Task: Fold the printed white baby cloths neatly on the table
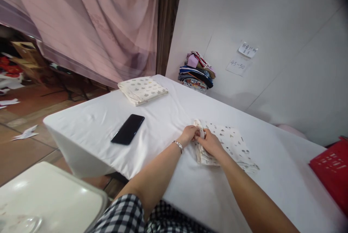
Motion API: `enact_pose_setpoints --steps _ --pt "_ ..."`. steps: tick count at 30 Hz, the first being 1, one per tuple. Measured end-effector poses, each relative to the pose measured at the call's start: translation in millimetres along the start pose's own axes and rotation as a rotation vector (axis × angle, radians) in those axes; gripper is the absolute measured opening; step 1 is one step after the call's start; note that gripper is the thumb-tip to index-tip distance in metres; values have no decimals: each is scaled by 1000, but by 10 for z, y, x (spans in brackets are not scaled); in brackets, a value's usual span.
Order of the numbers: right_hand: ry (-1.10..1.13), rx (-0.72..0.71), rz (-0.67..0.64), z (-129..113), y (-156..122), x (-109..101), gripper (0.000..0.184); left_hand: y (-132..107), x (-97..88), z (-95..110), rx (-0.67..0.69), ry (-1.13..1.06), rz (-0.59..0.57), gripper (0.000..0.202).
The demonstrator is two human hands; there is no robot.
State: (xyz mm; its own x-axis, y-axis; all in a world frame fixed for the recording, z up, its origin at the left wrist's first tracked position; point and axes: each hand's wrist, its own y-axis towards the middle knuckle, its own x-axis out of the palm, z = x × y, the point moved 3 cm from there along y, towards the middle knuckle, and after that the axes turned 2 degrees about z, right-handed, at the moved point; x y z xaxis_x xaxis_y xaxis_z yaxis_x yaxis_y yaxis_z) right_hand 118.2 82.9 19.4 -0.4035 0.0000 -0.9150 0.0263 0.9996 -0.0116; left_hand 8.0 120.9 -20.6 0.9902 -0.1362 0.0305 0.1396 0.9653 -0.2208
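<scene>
A folded white cloth with small grey and brown prints (pixel 231 140) lies on the white-covered table in front of me. My left hand (pixel 189 134), with a bracelet at the wrist, pinches the cloth's left edge. Close against it, my right hand (pixel 210 142) grips the same edge, its thumb and fingers closed on the gathered layers. That edge is lifted a little, while the rest of the cloth lies flat to the right. The fingertips of both hands are partly hidden by each other and by the fabric.
Another folded printed cloth (pixel 143 89) lies at the table's far left corner, with a black phone (pixel 127 129) nearer me. Folded clothes (pixel 196 73) are stacked by the wall. A red basket (pixel 331 171) stands at right, a white stool (pixel 51 196) at lower left. The tablecloth (pixel 163 131) is wrinkled.
</scene>
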Motion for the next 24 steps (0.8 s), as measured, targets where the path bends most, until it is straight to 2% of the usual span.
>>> enact_pose_setpoints --steps 4,7,11,14,20,24 --pt "15 7 -13 92 84 23 40 19 -9 6 2 35 -29 17" --pt "192 19 -34 232 145 72 30 43 -34 -11 25 110 16 13" --pt "440 38 -25 390 171 128 32 48 -60 -35 105 246 115 8" --pt "554 53 4 417 153 122 35 21 -54 -37 153 335 152 7" --pt "665 121 40 412 136 111 33 28 -24 -32 117 589 213 23" --pt "687 108 73 438 148 148 31 115 18 -21 127 595 251 23"
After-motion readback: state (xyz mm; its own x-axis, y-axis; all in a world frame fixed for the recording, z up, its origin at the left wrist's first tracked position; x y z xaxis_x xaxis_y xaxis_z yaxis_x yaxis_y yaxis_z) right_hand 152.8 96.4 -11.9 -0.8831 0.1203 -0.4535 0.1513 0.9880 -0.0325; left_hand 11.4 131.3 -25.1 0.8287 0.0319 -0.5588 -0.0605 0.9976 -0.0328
